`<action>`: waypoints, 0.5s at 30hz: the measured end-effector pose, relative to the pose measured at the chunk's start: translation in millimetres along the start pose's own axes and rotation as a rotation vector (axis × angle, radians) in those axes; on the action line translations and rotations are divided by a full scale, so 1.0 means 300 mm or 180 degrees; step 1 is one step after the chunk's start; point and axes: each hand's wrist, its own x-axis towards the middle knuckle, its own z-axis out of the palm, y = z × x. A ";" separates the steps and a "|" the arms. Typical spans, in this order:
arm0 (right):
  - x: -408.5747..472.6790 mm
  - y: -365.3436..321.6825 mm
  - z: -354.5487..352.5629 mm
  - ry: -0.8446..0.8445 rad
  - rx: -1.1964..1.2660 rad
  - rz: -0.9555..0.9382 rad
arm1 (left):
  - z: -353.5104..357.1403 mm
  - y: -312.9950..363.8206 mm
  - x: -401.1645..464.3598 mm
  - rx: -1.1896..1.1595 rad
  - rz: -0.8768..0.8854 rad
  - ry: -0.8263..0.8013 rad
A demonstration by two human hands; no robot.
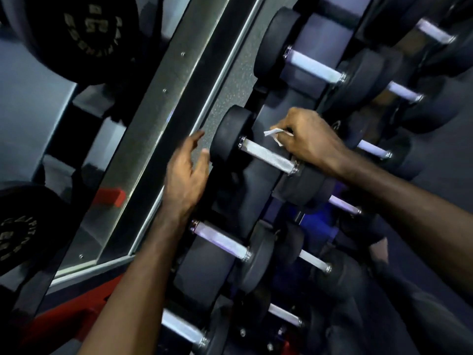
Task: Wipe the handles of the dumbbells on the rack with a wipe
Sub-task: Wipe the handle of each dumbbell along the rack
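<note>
Dimly lit, dumbbells (266, 155) crowd the rack; right hand (309, 139) pinches a wipe (275, 133), left hand (185, 175) relaxed.

1. The dark rack (271, 172) runs slantwise across the view, with tiers of cradles.
2. Black dumbbells (231, 135) lie side by side in its cradles, their heads resting on the rack's edges.
3. Each knurled silver handle (268, 156) spans the gap between 2 heads.
4. Further dumbbells fill the tier beyond, blurred.
</note>
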 end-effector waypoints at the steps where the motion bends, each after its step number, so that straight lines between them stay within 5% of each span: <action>1: 0.012 0.015 0.018 -0.0077 -0.0045 0.0137 | 0.024 0.039 0.053 -0.0059 0.0070 0.0067; 11: 0.080 0.067 0.026 -0.1837 0.0119 -0.0525 | 0.206 0.226 0.324 0.0690 0.0136 -0.0256; 15: 0.149 0.149 0.027 -0.2135 0.0597 -0.0205 | 0.224 0.213 0.351 0.1292 0.0342 -0.0318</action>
